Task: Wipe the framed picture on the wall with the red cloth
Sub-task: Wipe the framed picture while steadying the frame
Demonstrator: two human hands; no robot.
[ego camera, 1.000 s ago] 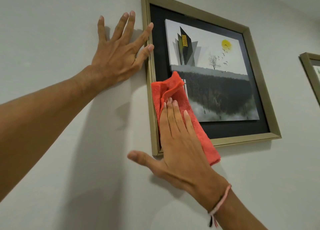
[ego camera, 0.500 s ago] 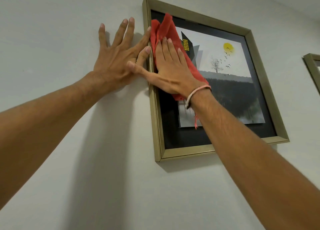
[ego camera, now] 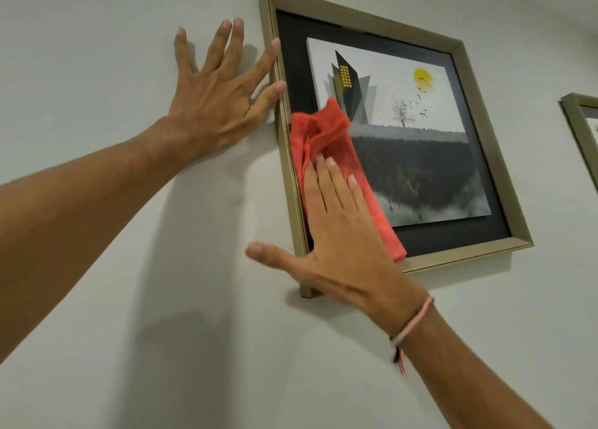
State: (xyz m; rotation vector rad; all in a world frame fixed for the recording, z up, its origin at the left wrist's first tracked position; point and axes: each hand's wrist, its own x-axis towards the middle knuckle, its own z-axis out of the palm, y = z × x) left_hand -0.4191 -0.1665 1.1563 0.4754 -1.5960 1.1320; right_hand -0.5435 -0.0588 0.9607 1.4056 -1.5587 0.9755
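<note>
The red cloth [ego camera: 326, 143] lies flat against the lower left part of the framed picture [ego camera: 404, 143], pinned under the right hand [ego camera: 343, 234]. That hand's grip is fully spread: four fingers together and straight on the cloth, thumb stuck out to the left over the bare wall [ego camera: 129, 331], nothing clasped, only palm pressure. The cloth reaches beyond the fingertips toward the centre of the frame, bunched into soft folds at its upper end, and trails out past the right side of the palm down to the lower rail. It looks like a nappy, matte microfibre, orange-red.

The left hand [ego camera: 213, 101], upper left, rests open and flat on the wall, its index fingertip and thumb tip touching the frame's left rail; it holds nothing. The frame is a squarish, brushed gold-toned moulding with mitred corners, around a black mat and a raised canvas print. A thin pink-and-white cord bracelet [ego camera: 412, 326] circles the right wrist. A second frame [ego camera: 579, 118] edges in at the right.
</note>
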